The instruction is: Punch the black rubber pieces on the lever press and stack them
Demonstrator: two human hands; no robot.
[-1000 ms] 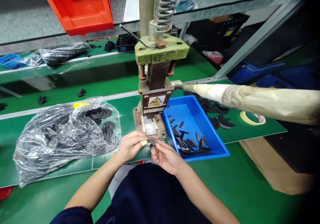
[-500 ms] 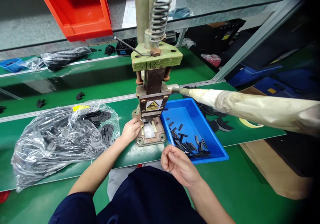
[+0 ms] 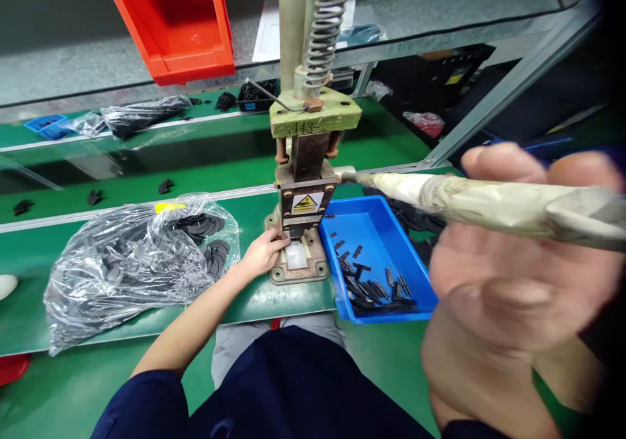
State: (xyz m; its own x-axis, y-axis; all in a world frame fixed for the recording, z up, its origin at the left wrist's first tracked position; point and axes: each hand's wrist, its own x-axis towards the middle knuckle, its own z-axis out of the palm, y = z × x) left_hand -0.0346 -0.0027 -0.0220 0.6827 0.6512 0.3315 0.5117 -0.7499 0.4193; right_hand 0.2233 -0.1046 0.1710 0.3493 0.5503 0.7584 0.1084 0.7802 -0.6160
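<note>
My left hand [image 3: 267, 251] is at the foot of a hand press [image 3: 306, 204], its fingertips pinched together beside the pale plate [image 3: 295, 255] under the ram. Whatever they hold is too small and hidden to name. Blurred by motion, my right hand [image 3: 513, 282] is up at the press's tape-wrapped lever [image 3: 469, 197]. Its palm shows below the lever and its fingers, spread apart, above it; no firm grip can be seen. Right of the press base stands a blue tray [image 3: 391, 230] with several small black parts [image 3: 374, 292].
A clear plastic bag [image 3: 132, 276] of curved black pieces lies left of the press. A red bin [image 3: 180, 28] sits on the shelf above. More black parts [image 3: 166, 185] lie on the green surface behind. A metal frame post [image 3: 508, 80] slants at right.
My right hand has moved from in front of the blue tray up and right to the lever. My left hand stays at the press base, fingers slightly closer under the ram. The view has shifted slightly.
</note>
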